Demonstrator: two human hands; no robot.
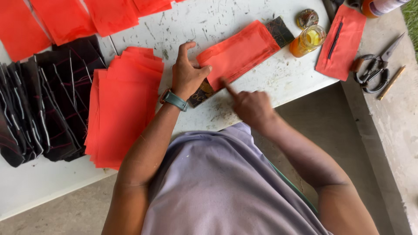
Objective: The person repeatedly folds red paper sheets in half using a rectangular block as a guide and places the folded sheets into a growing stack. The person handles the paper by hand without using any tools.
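At the far left of the bench (244, 13) lies a fan of dark striped cloth pieces (43, 109), and just right of them a stack of orange sheets (122, 109) with its long side running near to far. More orange sheets (65, 17) lie along the far edge.

Your left hand (187, 74), with a green watch (174, 100) at the wrist, rests flat on the bench. Its thumb sticks out to the far side, and its fingers press the left end of the folded orange piece (237, 54).

That piece lies in the middle of the bench, on top of a dark patterned strip (281, 30). Its long axis slants from near left to far right, and the strip shows past both ends.

Your right hand (250, 106) is curled, with only the forefinger out, its tip pushing on the near edge of the orange piece.

Right of the piece stand a jar of yellow liquid (307, 41) and a round lid (307, 18). Then comes a small orange piece (344, 43) with a dark stick on it. Scissors (376, 67) and a pencil (391, 82) lie on the concrete ledge at the far right.
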